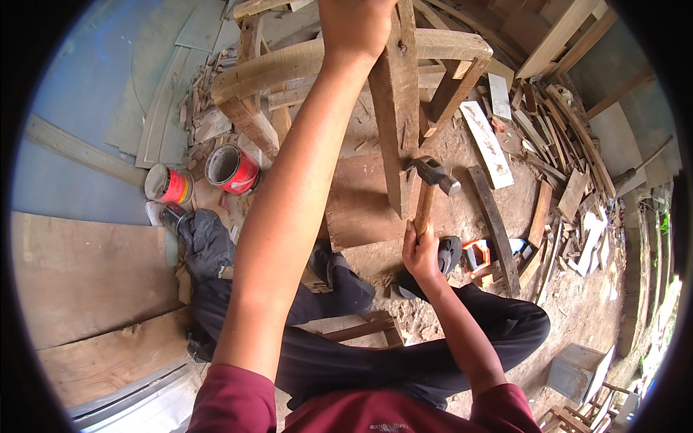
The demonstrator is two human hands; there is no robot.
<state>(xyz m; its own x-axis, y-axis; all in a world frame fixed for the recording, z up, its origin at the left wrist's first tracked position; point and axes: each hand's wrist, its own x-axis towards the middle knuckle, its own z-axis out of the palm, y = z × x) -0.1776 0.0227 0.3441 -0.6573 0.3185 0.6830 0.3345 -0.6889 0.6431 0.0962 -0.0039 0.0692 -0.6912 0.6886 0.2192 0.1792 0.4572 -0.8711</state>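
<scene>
My right hand (421,252) is wrapped round the wooden handle of a hammer (435,176). The dark metal head sits right beside the lower part of an upright wooden beam (393,108); whether they touch I cannot tell. Stretched far forward, my left hand (355,29) is at the upper part of this beam, against its left side. The top edge of the picture cuts off its fingers, so its grip is hidden. Behind the beam runs a curved wooden rail (289,67), part of a rough timber frame with a leg (249,123) on the left.
Two red cans (232,170) stand at the left, near a dark crumpled cloth (206,242). A flat board (361,195) lies below the beam. Wood scraps (548,130) pile up at the right, with a dark wooden strip (494,227) and an orange-handled tool (476,255) nearer me.
</scene>
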